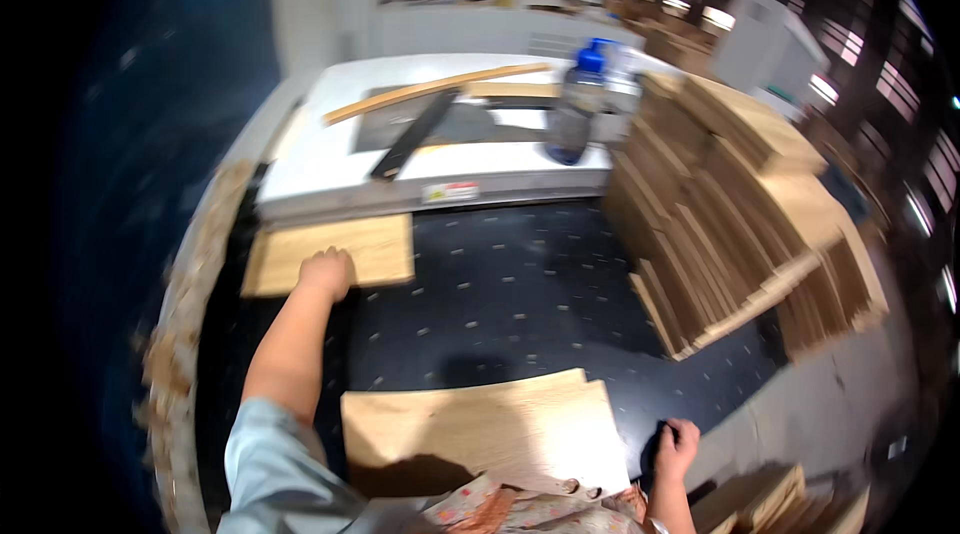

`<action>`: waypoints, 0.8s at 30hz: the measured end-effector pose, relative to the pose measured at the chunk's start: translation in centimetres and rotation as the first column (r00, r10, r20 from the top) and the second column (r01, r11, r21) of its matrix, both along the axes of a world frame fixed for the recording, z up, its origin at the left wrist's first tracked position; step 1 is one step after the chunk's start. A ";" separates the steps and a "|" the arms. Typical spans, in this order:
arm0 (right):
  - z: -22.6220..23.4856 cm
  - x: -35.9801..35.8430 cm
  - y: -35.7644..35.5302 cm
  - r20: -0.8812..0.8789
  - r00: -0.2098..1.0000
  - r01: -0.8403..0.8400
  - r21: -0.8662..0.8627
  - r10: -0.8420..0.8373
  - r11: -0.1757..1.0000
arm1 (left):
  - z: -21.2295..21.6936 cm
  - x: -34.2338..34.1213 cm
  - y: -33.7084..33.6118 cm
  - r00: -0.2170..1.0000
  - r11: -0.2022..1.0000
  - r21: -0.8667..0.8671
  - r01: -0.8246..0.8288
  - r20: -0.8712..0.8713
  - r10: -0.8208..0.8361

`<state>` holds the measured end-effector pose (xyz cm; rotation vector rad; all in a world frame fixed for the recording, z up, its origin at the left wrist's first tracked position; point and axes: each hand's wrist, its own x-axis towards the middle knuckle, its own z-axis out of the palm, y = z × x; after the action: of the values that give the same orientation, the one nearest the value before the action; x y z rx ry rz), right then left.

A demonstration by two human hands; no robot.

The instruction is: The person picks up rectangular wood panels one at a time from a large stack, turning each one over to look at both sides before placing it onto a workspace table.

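Note:
My left hand (327,272) reaches forward with curled fingers onto a pale wooden board (380,244), which lies flat against the front of the white machine bed. Whether anything is pinched under those fingers is hidden. At the lower right, my right hand (679,446) is closed beside the black tabletop's edge, next to a small dark shape. What it holds, if anything, does not show. Close to my body lies a second, larger wooden board (480,424), partly in shadow and with a notch near its far right corner.
Stacked boards (720,204) stand along the right of the black tabletop (480,304). A blue-topped pump bottle (575,114), a wooden strip (430,94) and a dark bar (415,134) rest on the white bed (330,174). More boards (750,504) are low at right.

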<state>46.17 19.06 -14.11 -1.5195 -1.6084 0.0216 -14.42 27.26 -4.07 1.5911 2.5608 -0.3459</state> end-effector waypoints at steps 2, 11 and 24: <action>0.2 -1.0 0.3 0.043 0.999 0.006 0.090 -0.010 0.996 | -2.1 2.4 0.1 0.892 0.839 0.372 0.396 0.061 -0.448; 1.2 -2.0 0.9 0.042 0.998 0.056 -0.001 -0.056 0.998 | -6.6 5.4 3.9 0.864 0.781 0.463 0.420 0.057 -0.499; 1.0 -1.8 0.0 0.076 0.995 0.076 -0.067 -0.071 0.995 | -9.2 0.8 2.9 0.936 0.766 0.557 0.321 -0.062 -0.347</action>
<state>44.36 19.07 -13.13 -1.6497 -1.6229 -0.0186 -13.61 30.11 -13.24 2.2224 2.4617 0.4765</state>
